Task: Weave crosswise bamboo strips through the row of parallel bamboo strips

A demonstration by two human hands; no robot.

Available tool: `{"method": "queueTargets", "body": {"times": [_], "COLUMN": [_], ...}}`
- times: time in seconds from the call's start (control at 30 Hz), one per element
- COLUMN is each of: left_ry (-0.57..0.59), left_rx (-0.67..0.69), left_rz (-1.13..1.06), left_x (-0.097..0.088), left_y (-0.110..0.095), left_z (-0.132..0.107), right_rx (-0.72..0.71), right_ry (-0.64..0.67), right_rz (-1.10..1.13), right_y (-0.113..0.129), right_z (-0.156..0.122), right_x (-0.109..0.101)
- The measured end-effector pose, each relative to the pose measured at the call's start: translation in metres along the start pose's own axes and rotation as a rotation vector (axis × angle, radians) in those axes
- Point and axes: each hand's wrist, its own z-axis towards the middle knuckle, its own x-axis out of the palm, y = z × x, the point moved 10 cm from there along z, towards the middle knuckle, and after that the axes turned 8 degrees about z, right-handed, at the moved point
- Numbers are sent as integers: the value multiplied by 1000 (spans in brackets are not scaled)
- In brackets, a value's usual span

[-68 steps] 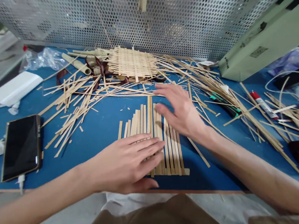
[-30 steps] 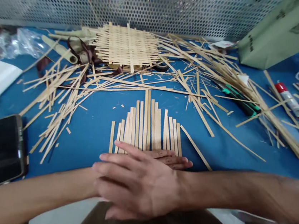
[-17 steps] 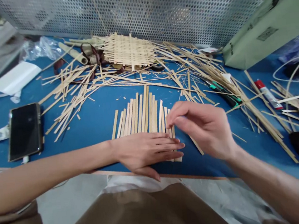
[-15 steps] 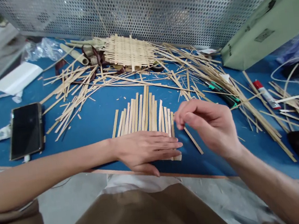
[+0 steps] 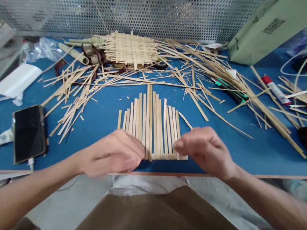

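Observation:
A row of flat bamboo strips (image 5: 154, 122) lies side by side on the blue table, tallest at the middle and stepping down to both sides. Their near ends meet a pale cross strip (image 5: 162, 156) close to the table's front edge. My left hand (image 5: 116, 152) is over the lower left of the row, hiding several near ends; motion blurs its fingers. At the lower right corner, my right hand (image 5: 205, 147) has its fingers curled together, fingertips against the outer strips. What they hold, if anything, is hidden. A loose thin strip (image 5: 185, 120) runs under this hand.
A woven bamboo panel (image 5: 132, 49) rests at the back among loose strips (image 5: 200, 63). A phone (image 5: 29, 132) lies left. To the right are a green-and-black cutter (image 5: 231, 90), a red-capped tube (image 5: 276, 90) and a green box (image 5: 264, 17). A perforated metal screen (image 5: 141, 9) stands behind.
My left hand has lifted from lying flat across the strips and moved left, uncovering their near ends. My right hand has lowered towards the row's lower right corner.

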Motion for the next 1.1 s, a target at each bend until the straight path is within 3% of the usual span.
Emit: {"method": "queueTargets", "body": {"times": [0.13,0.23,0.47,0.63,0.97,1.1], "left_ry": [174,215,181,148,60,14], "left_rx": [34,43,-11,-22,150,201], "left_rz": [-110,-104,-117,-141,6,103], "left_x": [30,46,55,59,70,78], "left_y": [-8,-4,15,21,-9,-15], "left_z": [2,14,19,21,12,6], "right_rx": [140,151,146,225,150,97], "right_ry": [320,452,439,423,568,648], "right_rz": [-144,-188,-189,-205,-192,-199], "right_y": [-34,-49,-71,-91,-96,-79], "right_z": [-1,1,-3,-11,-16,-27], "right_x": [46,61,56,55,68,75]}}
